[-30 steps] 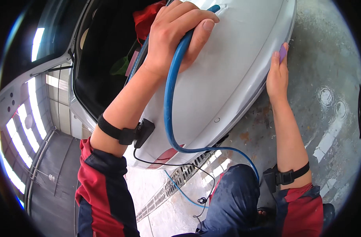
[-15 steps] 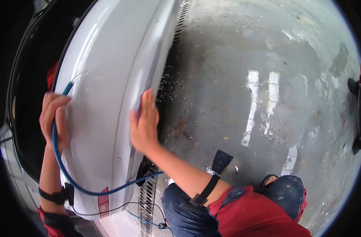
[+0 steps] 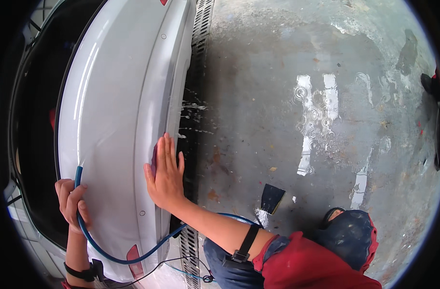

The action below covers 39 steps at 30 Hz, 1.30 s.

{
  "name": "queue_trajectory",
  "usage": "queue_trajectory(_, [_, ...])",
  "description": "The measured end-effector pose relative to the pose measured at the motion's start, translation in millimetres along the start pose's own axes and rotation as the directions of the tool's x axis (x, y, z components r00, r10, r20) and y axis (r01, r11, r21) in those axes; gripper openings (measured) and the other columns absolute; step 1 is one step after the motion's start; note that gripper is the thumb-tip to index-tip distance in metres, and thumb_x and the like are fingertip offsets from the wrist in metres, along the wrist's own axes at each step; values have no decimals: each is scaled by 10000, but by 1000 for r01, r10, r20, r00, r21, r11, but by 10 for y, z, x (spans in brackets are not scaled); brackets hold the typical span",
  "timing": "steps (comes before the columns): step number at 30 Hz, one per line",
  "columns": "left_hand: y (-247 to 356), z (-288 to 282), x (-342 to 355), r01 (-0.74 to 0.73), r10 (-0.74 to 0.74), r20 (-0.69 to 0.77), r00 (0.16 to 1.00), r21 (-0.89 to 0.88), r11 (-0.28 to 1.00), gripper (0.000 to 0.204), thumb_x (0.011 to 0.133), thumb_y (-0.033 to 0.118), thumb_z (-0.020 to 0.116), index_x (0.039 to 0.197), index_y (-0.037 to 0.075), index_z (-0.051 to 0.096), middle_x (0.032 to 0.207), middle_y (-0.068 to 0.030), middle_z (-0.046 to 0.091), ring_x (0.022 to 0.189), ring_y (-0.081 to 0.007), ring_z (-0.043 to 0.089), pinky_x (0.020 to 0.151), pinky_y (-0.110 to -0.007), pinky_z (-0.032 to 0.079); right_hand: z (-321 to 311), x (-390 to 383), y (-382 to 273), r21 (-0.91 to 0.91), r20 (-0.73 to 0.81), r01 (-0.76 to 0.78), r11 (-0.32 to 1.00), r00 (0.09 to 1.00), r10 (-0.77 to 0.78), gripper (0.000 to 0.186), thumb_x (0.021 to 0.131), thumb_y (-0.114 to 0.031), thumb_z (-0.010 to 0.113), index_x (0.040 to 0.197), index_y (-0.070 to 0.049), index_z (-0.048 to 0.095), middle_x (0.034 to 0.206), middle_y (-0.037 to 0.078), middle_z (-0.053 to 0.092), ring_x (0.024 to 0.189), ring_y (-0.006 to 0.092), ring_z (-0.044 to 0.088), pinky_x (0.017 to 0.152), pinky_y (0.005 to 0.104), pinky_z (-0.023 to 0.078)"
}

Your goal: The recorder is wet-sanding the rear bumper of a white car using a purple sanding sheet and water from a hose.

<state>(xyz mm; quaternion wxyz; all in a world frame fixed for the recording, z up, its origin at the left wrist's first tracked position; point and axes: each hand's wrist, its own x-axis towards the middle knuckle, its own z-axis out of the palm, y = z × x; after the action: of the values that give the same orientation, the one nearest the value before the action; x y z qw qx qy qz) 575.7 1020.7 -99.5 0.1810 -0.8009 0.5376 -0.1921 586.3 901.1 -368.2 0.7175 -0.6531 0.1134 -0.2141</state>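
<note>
My left hand point(image 3: 74, 202) is closed round a blue hose point(image 3: 79, 180) near its outlet, over the left part of a white car bumper point(image 3: 116, 111). Water runs from the hose tip onto the glossy bumper surface. My right hand point(image 3: 166, 176) lies with fingers stretched along the bumper's right-hand edge. Under it is a thin purple pad point(image 3: 154, 161), pressed to the bumper and mostly hidden by the palm and fingers. From my left hand, the hose loops down across the bumper and passes under my right forearm.
A drain grate point(image 3: 200, 29) runs beside the bumper. A dark flat-bladed scraper or brush point(image 3: 272, 197) lies on the wet floor point(image 3: 258, 106) by my knee. A thin black cable point(image 3: 167, 264) crosses below the hose. Part of another person's dark shoe point(image 3: 426, 83) shows at far right.
My left hand and the hose tip have moved nearer along the bumper. My right hand sits slightly nearer and farther left in view, still on the pad. Water drips beside the bumper; ripples show on the floor.
</note>
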Motion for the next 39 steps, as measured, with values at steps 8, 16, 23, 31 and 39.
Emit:
queue_trajectory(8, [31, -36, 6, 16, -16, 7, 1000, 13, 1000, 383, 1113, 328, 451, 1063, 2, 645, 914, -165, 538, 893, -316, 531, 772, -439, 453, -144, 485, -95, 15, -75, -100, 995, 992, 101, 790, 1112, -320, 482, 1683, 47, 76, 1767, 247, 104, 1647, 401, 84, 1279, 627, 109])
queue_trajectory(16, [23, -43, -5, 34, -35, 15, 999, 32, 999, 386, 1112, 366, 450, 1077, 41, 655, 897, -157, 550, 895, -310, 532, 782, -446, 456, -218, 1046, -52, 99, -205, -3, 995, 979, 23, 820, 1077, -256, 558, 1661, 87, 95, 1754, 274, 115, 1638, 421, 104, 1283, 622, 143])
queue_trajectory(23, [18, -63, -16, 9, -11, 48, 999, 43, 999, 407, 1111, 357, 425, 1073, 14, 639, 912, -174, 546, 920, -323, 538, 795, -453, 455, -226, 899, -112, 16, -152, -14, 1000, 988, 16, 764, 1108, -293, 494, 1655, 95, 128, 1743, 287, 152, 1637, 399, 137, 1285, 598, 161])
queue_trajectory(31, [29, -78, -27, 66, -68, 28, 997, 59, 996, 423, 1118, 404, 424, 1104, 52, 658, 888, -159, 566, 896, -324, 537, 793, -478, 463, -361, 1414, 26, 200, -163, 92, 976, 985, -59, 747, 1132, -329, 416, 1664, 90, 98, 1751, 288, 106, 1640, 416, 104, 1275, 635, 108])
queue_trajectory(39, [42, -68, 7, 57, -59, 33, 998, 54, 997, 406, 1112, 398, 431, 1097, 55, 648, 866, -151, 558, 885, -313, 530, 772, -470, 456, -497, 1757, 61, 147, -227, 70, 987, 973, -35, 711, 1142, -375, 384, 1627, 108, 193, 1705, 302, 252, 1622, 399, 182, 1290, 594, 155])
